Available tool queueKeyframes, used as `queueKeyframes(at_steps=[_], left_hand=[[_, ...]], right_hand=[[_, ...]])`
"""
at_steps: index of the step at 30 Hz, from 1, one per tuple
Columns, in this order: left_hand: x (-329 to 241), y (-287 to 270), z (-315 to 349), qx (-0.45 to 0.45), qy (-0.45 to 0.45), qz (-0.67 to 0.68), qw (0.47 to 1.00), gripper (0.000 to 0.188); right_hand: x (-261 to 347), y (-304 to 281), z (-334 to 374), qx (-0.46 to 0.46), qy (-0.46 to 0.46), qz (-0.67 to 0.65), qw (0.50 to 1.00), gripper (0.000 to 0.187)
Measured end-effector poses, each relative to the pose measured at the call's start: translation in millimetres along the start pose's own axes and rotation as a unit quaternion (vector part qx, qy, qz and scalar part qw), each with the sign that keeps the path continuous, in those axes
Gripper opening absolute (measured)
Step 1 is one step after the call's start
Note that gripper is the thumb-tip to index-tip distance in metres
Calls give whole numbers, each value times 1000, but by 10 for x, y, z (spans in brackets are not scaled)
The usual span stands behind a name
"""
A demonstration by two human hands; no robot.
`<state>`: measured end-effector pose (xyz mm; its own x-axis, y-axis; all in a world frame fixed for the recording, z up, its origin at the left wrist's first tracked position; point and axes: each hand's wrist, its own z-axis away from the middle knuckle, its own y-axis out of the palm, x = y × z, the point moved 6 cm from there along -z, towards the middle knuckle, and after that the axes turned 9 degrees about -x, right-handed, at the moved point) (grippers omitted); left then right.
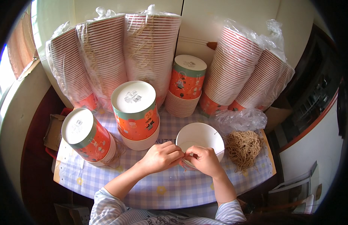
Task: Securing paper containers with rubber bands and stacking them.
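Observation:
A white-lined paper bucket (pixel 198 132) stands mouth up at the table's front middle. Both my hands meet at its near rim, fingertips almost touching. My left hand (pixel 165 155) is closed, its fingers bent against the rim's near left side. With thumb and finger pinched, my right hand (pixel 204 159) reaches over the rim's near edge. Whatever is between the fingertips is too small or hidden to make out. Thin dark marks, perhaps cord, show at the bucket's right rim. Just right of it lies a tangled heap of tan cords (pixel 244 149).
Upside-down stacks of orange printed buckets stand at left (pixel 93 140), centre left (pixel 136 120) and back (pixel 186 86). Tall plastic-wrapped bucket stacks (pixel 153 48) line the back, with more wrapped stacks (pixel 234 63) at right. Crumpled clear plastic (pixel 241 120) lies behind the cords. A checked cloth (pixel 144 187) covers the table.

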<state>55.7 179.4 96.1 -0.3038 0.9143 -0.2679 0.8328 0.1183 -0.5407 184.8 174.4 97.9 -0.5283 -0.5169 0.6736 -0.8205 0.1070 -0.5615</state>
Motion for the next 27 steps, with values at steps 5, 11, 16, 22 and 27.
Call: queueKeyframes(at_steps=[5, 11, 16, 22, 27], left_hand=[[72, 18, 15, -15, -75, 87, 993, 16], [238, 134, 141, 47, -315, 256, 913, 11], [250, 182, 170, 57, -329, 288, 897, 14], [255, 205, 180, 53, -346, 288, 891, 14], [253, 205, 185, 45, -356, 299, 884, 14]], right_hand=[[-9, 1, 3, 6, 5, -19, 1000, 10], [-17, -18, 11, 18, 67, -63, 996, 11], [-64, -51, 11, 25, 87, -91, 992, 13], [-20, -41, -27, 19, -1, -109, 994, 9], [-59, -26, -20, 43, 8, -97, 994, 7]])
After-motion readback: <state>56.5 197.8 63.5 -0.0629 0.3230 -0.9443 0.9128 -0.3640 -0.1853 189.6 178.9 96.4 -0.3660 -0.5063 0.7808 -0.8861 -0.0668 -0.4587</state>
